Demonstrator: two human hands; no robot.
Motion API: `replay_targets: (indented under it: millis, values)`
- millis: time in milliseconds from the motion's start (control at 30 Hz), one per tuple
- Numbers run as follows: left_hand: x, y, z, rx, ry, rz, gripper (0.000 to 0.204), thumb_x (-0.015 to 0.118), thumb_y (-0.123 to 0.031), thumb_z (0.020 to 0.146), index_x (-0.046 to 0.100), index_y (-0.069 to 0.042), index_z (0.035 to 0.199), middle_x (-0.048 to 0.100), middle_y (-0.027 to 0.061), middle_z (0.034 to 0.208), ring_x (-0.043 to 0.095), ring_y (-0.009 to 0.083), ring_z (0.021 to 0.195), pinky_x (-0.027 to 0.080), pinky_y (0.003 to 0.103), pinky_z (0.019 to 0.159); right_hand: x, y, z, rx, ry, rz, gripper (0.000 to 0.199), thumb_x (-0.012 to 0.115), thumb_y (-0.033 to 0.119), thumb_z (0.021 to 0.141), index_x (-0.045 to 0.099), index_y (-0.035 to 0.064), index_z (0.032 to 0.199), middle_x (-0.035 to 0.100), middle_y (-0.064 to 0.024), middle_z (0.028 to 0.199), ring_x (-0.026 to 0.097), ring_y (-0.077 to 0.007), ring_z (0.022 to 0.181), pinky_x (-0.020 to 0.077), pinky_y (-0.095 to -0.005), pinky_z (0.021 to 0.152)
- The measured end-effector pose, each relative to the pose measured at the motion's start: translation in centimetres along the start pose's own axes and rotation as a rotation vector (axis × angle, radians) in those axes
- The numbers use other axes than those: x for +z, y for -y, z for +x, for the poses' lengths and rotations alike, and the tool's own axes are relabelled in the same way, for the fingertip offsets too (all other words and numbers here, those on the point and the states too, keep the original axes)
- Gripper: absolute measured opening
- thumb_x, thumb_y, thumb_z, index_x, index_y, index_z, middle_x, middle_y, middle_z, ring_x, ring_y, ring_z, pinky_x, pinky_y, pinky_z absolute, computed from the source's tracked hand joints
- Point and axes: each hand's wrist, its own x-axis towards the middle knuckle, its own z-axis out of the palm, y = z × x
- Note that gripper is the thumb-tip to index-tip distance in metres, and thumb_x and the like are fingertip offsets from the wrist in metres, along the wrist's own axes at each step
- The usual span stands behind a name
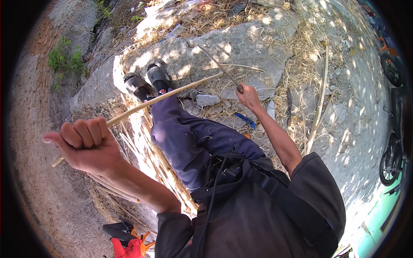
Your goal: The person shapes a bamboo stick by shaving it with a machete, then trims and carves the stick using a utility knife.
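Observation:
My left hand point(91, 144) is closed around a long, pale peeled stick point(165, 95). The stick slants up to the right across my shins, and a short end pokes out below the fist. My right hand point(250, 96) grips the dark handle of a long knife point(218, 63), its narrow blade pointing away and to the left. Near my right hand the stick's far tip meets the blade, or crosses it; which one I cannot tell. Beside my legs lies a bundle of pale split sticks point(161, 172), partly hidden by my left arm and trousers.
Curled shavings point(301, 32) litter the stone slab point(241, 43) and ground. A grey stone point(207, 100) and a blue object point(245, 120) lie near my right hand. Long strips point(320, 99) rest at the right. Motorbikes point(390, 159) stand at the far right; a red item point(129, 248) lies lower left.

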Motion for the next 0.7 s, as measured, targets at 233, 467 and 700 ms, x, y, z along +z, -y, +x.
replay_targets:
  millis: [233,467,700]
  values:
    - [-0.7,-0.1,0.9,-0.016,-0.012,-0.028,0.062,0.031,-0.051,0.116,0.024,-0.021,0.063,0.014,-0.0065,0.052,0.005,0.0082,0.047,0.010,0.031,0.044,1.2,-5.2,-2.9,0.053,-0.067,0.049,0.023,0.070,0.025,0.089,0.063,0.0041,0.095,0.068,-0.0239,0.077,0.068,-0.0484,0.074,0.0528,-0.0530,0.067]
    - [-1.4,-1.2,0.7,-0.002,0.010,-0.025,0.061,0.030,-0.050,0.117,0.024,-0.021,0.064,0.013,-0.0068,0.053,0.005,0.0078,0.049,0.010,0.031,0.044,1.0,-4.1,-6.7,0.020,-0.017,0.025,0.023,0.071,0.023,0.091,0.063,0.0015,0.096,0.064,-0.0235,0.074,0.065,-0.0430,0.069,0.0491,-0.0459,0.065]
    - [-1.4,-0.4,0.8,-0.026,-0.110,0.042,0.056,0.044,-0.051,0.113,0.028,-0.017,0.071,0.018,-0.0044,0.067,0.017,0.0111,0.062,0.024,0.032,0.062,0.1,-2.6,-7.5,0.168,-0.049,0.130,0.034,0.072,0.031,0.092,0.062,-0.0008,0.092,0.064,-0.0232,0.073,0.062,-0.0404,0.065,0.0479,-0.0470,0.065]
